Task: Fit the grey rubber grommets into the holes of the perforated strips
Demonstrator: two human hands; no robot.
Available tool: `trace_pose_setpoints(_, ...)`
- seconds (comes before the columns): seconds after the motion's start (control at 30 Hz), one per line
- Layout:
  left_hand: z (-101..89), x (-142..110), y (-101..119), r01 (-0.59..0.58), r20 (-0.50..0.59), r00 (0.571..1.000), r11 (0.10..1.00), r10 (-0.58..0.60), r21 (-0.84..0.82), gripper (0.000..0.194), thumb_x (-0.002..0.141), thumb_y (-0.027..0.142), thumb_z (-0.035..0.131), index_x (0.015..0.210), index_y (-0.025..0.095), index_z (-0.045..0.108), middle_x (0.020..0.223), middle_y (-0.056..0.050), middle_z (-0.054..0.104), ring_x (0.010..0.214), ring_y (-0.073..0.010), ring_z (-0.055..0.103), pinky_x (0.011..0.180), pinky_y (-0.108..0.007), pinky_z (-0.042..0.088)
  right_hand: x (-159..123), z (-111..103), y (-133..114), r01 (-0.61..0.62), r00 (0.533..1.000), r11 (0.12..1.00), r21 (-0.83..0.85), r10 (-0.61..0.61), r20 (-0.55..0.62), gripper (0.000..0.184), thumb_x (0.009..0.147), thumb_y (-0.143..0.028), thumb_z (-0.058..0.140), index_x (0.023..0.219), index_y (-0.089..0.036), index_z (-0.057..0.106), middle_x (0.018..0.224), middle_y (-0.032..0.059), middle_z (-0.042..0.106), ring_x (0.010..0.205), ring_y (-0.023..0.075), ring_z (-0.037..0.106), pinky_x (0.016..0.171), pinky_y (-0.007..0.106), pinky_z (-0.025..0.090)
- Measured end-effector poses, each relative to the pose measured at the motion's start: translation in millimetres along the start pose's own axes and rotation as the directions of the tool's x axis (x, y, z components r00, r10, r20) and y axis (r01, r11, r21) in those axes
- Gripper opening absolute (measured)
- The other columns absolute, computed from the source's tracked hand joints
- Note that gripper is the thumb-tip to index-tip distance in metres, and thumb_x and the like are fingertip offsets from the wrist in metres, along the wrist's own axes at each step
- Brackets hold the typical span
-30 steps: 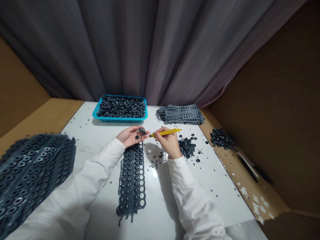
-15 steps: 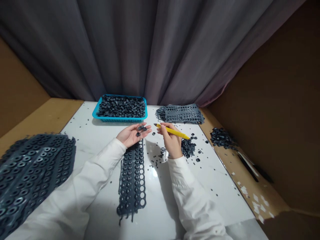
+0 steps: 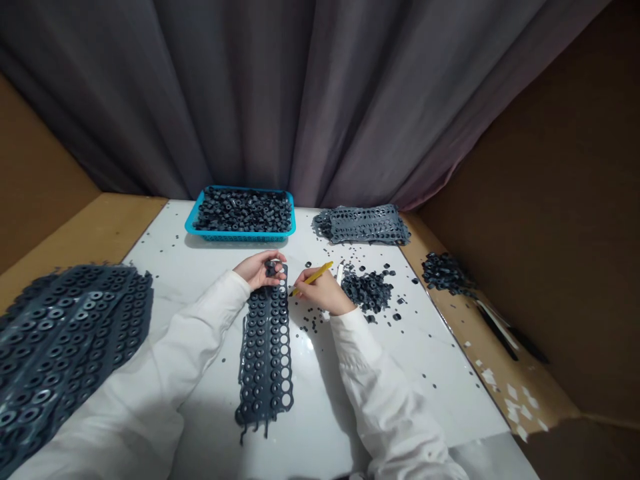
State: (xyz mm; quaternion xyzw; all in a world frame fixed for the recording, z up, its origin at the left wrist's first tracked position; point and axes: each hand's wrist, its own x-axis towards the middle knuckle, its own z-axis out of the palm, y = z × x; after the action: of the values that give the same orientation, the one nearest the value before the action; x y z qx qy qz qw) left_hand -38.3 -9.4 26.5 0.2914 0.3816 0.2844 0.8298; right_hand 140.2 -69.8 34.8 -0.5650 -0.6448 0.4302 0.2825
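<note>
Strip (image 3: 265,353) aimed at the far edge of the desk (image 3: 170,230), left hand (image 3: 257,272) pinching a ring (image 3: 271,268) at its tip, right hand (image 3: 324,292) clamped on a pen (image 3: 313,278)!

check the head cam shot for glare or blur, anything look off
Head view: glare shines on the white table beside the strip; wide-angle distortion bulges the stack at the left edge; the right sleeve casts a soft shadow on the table; the left hand and right hand show no obvious blur.
</note>
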Motion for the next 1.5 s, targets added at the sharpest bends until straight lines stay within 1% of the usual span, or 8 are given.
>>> trace_pose_setpoints(0.17, -3.8, 8, -13, -0.031, -0.077, 0.995, 0.927, 0.064, 0.374, 0.015, 0.074, 0.027, 0.059, 0.073, 0.012, 0.060, 0.045, 0.005, 0.045, 0.040, -0.0077, 0.047, 0.034, -0.014, 0.035, 1, 6, -2, 0.029, 0.999, 0.996, -0.082, -0.030, -0.012, 0.012, 0.068, -0.011, 0.050, 0.061, -0.015, 0.059, 0.054, -0.0007, 0.061, 0.049, 0.0096, 0.054, 0.051, 0.019, 0.041)
trace_pose_setpoints(0.23, -6.9, 8, -14, -0.098, -0.074, 0.978, 0.741, 0.196, 0.664, 0.017, 0.067, 0.028, 0.065, 0.067, 0.012, 0.063, 0.045, 0.005, 0.048, 0.040, -0.0073, 0.044, 0.039, -0.017, 0.033, 1, 8, -1, 0.042, 0.999, 0.993, -0.115, -0.044, -0.012, 0.012, 0.069, -0.013, 0.050, 0.062, -0.015, 0.060, 0.053, -0.0004, 0.061, 0.049, 0.0099, 0.053, 0.052, 0.020, 0.040)
trace_pose_setpoints(0.33, -10.5, 4, -10, -0.209, 0.091, 0.947, 0.376, 0.309, 0.902, 0.013, 0.061, 0.026, 0.068, 0.064, 0.013, 0.068, 0.057, 0.000, 0.062, 0.059, -0.0128, 0.056, 0.059, -0.022, 0.041, 2, 10, 1, 0.044, 0.999, 0.990, -0.136, -0.047, -0.015, 0.013, 0.071, -0.014, 0.050, 0.062, -0.015, 0.060, 0.053, 0.0003, 0.061, 0.051, 0.0105, 0.053, 0.053, 0.020, 0.040)
trace_pose_setpoints(0.53, -7.2, -3, -7, -0.203, 0.190, 0.965, 0.057, 0.183, 0.977, 0.027, 0.063, 0.023, 0.068, 0.086, 0.011, 0.072, 0.067, -0.004, 0.066, 0.065, -0.0158, 0.060, 0.065, -0.023, 0.042, 4, 12, 4, 0.044, 0.999, 0.989, -0.141, -0.046, -0.009, 0.013, 0.069, -0.011, 0.050, 0.062, -0.016, 0.060, 0.053, -0.0003, 0.060, 0.053, 0.0103, 0.053, 0.054, 0.019, 0.040)
trace_pose_setpoints(0.8, 0.8, 4, -18, -0.244, 0.281, 0.947, -0.219, 0.155, 0.945, 0.015, 0.064, 0.019, 0.068, 0.079, 0.017, 0.071, 0.071, -0.003, 0.065, 0.070, -0.0159, 0.058, 0.069, -0.023, 0.041, 2, 13, -2, 0.042, 0.998, 0.964, -0.261, -0.051, -0.026, 0.014, 0.070, -0.008, 0.051, 0.061, -0.014, 0.061, 0.056, 0.0016, 0.061, 0.053, 0.0097, 0.052, 0.055, 0.019, 0.037)
trace_pose_setpoints(1.23, 5.4, 4, -21, -0.357, 0.386, 0.906, -0.175, 0.176, 0.917, 0.006, 0.065, 0.013, 0.062, 0.060, 0.016, 0.063, 0.068, -0.003, 0.061, 0.070, -0.0167, 0.057, 0.069, -0.024, 0.041, 1, 13, -4, 0.049, 0.998, 0.943, -0.330, -0.062, -0.029, 0.016, 0.071, -0.008, 0.050, 0.063, -0.015, 0.062, 0.055, 0.0038, 0.063, 0.054, 0.0123, 0.054, 0.056, 0.021, 0.039)
trace_pose_setpoints(1.4, -5.0, -23, 19, -0.424, 0.354, 0.837, 0.084, 0.418, 0.902, 0.022, 0.072, 0.036, 0.061, 0.073, 0.014, 0.064, 0.076, -0.005, 0.066, 0.074, -0.0174, 0.059, 0.070, -0.024, 0.042, 2, 10, -4, 0.063, 0.997, 0.961, -0.269, -0.072, -0.023, 0.016, 0.072, -0.009, 0.050, 0.061, -0.015, 0.060, 0.053, 0.0025, 0.061, 0.052, 0.0114, 0.054, 0.056, 0.020, 0.040)
trace_pose_setpoints(1.5, -12.6, -29, 25, -0.388, 0.299, 0.881, 0.198, 0.368, 0.900, 0.025, 0.069, 0.038, 0.063, 0.075, 0.013, 0.065, 0.075, -0.005, 0.066, 0.072, -0.0177, 0.059, 0.068, -0.025, 0.043, 0, 5, -3, 0.083, 0.996, 0.978, -0.192, -0.090, -0.029, 0.014, 0.073, -0.011, 0.050, 0.062, -0.015, 0.058, 0.054, 0.0011, 0.061, 0.052, 0.0109, 0.054, 0.056, 0.020, 0.041)
